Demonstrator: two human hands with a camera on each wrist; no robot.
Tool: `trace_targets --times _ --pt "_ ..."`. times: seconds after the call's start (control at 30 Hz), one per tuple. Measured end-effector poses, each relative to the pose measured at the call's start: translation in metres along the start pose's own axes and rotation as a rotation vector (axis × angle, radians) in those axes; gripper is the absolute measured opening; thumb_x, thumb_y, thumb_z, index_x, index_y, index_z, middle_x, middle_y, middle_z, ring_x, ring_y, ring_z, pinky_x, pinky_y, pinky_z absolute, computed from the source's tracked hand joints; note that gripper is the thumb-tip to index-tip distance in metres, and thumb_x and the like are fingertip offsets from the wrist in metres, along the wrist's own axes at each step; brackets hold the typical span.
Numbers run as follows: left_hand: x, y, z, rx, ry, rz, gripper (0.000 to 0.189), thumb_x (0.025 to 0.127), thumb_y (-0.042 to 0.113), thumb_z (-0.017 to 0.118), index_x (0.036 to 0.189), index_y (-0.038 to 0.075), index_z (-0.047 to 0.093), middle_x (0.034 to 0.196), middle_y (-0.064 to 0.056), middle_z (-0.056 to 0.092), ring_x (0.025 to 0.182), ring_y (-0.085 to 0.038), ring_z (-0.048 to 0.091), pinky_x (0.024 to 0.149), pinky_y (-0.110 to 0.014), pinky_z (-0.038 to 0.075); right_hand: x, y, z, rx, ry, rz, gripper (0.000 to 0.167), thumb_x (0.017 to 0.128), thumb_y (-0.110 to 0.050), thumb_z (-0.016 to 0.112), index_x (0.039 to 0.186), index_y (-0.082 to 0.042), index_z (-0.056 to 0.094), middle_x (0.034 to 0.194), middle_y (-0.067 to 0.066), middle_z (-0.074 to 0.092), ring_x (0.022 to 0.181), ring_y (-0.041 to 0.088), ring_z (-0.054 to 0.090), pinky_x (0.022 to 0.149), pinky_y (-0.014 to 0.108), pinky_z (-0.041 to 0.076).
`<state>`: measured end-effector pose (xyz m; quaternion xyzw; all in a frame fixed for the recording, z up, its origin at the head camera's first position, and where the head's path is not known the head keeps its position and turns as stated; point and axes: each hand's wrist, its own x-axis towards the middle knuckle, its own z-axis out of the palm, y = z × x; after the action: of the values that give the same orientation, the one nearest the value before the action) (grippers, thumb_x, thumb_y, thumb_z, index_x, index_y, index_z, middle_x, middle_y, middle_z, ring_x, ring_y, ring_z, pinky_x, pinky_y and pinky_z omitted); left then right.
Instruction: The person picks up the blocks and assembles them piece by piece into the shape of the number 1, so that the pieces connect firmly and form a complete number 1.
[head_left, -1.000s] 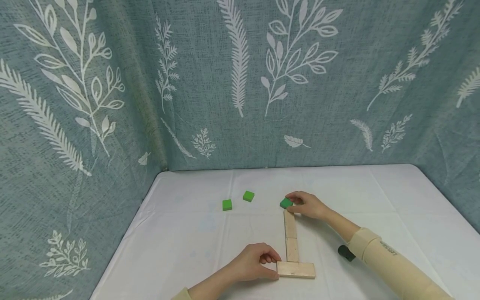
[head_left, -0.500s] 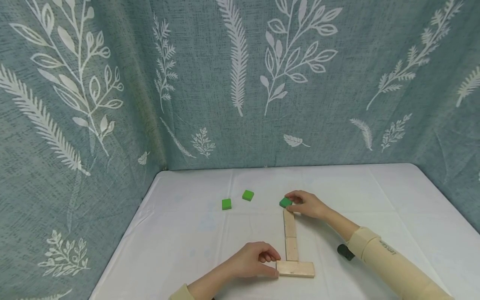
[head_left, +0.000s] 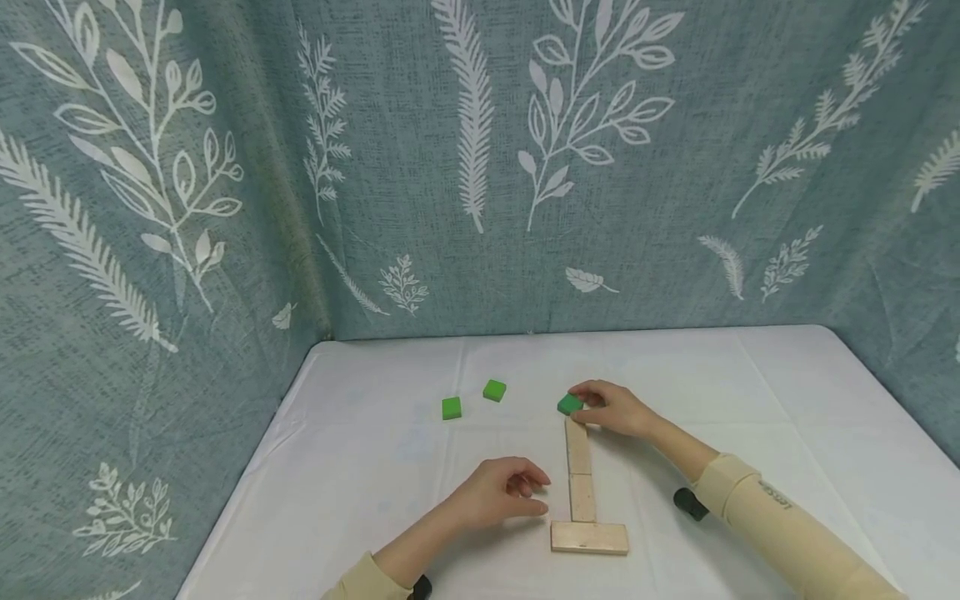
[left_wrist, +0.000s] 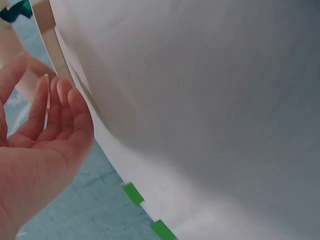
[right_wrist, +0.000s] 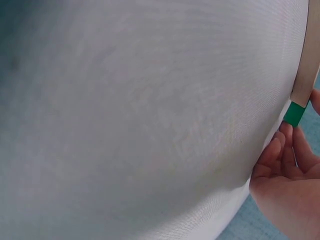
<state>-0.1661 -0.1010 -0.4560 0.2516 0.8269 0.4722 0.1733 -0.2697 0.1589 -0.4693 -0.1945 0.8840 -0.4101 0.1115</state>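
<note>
In the head view, my right hand [head_left: 613, 409] pinches a dark green square block [head_left: 569, 405] between thumb and fingers at the far end of a row of wooden blocks. The row is a far wooden block [head_left: 577, 447] and a near wooden block [head_left: 582, 498], laid end to end. Across its near end lies a crosswise wooden block [head_left: 589, 538]. My left hand [head_left: 495, 496] hovers left of the row, touching none of it, its fingers loosely curved and thumb apart. The right wrist view shows the green block [right_wrist: 295, 114] against the wooden row's end [right_wrist: 303, 85].
Two lighter green blocks lie to the left, one nearer [head_left: 452, 408] and one farther [head_left: 494, 391]. A white cloth [head_left: 360, 467] covers the table, and a patterned blue-green curtain [head_left: 420, 167] stands behind it. Dark round-ended pieces show under both forearms.
My left hand has let go of the crosswise wooden block's left end and moved up and away from it. My right hand stays at the dark green block.
</note>
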Motion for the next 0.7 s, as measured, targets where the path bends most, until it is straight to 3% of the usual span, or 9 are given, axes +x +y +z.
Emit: trace_targets --times 0.23,0.47,0.7 --pt "0.007 -0.01 -0.018 0.035 0.09 0.036 0.026 0.085 0.013 0.076 0.108 0.001 0.067 0.1 -0.009 0.067 0.089 -0.022 0.062 0.077 -0.026 0.05 -0.001 -0.003 0.0 0.024 -0.008 0.02 0.045 0.091 -0.025 0.068 0.128 -0.001 0.058 0.118 0.014 0.059 0.11 0.03 0.053 0.093 0.047 0.044" --pt "0.018 -0.017 -0.039 0.043 0.183 -0.014 0.03 0.087 0.017 0.074 0.113 0.004 0.066 0.108 -0.01 0.066 0.094 -0.021 0.061 0.082 -0.033 0.05 -0.001 -0.001 0.0 0.024 -0.009 0.008 0.045 0.091 -0.024 0.068 0.128 0.001 0.058 0.117 0.013 0.06 0.109 0.028 0.054 0.092 0.044 0.045" --pt "0.031 -0.022 -0.054 -0.02 0.261 -0.068 0.034 0.088 0.018 0.073 0.116 0.002 0.065 0.112 -0.013 0.065 0.1 -0.025 0.059 0.082 -0.037 0.049 -0.001 -0.003 0.0 0.03 -0.012 0.002 0.045 0.091 -0.022 0.068 0.128 0.001 0.058 0.114 0.012 0.06 0.106 0.027 0.053 0.088 0.04 0.044"
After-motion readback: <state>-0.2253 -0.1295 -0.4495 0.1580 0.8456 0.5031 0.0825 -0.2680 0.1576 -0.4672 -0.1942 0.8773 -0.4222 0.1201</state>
